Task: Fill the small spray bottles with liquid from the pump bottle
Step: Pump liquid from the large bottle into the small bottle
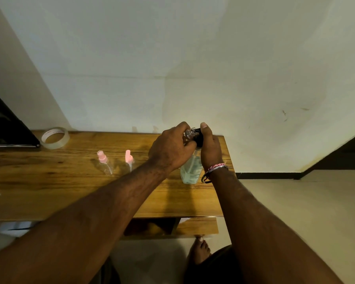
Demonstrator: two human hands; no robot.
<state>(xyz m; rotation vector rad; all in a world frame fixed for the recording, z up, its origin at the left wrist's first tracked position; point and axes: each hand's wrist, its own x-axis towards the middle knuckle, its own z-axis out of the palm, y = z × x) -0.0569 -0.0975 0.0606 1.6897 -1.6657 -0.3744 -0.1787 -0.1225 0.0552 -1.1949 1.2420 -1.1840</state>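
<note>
Two bare arms closest, reaching out over long brown wooden table. Big clear pump bottle with pale blue liquid and black pump top standing near table's right end. Right hand wrapped round black pump top, thumb up. Left hand pinching small clear open-necked spray bottle, tipped with mouth right at pump spout. Left of that, small clear spray bottle with pink cap waiting. Then loose pink sprayer top standing alone. Roll of clear tape far back left. Likely trouble: tiny mouth, so hard push could squirt liquid past it. Wet fingers could drop little bottle.
</note>
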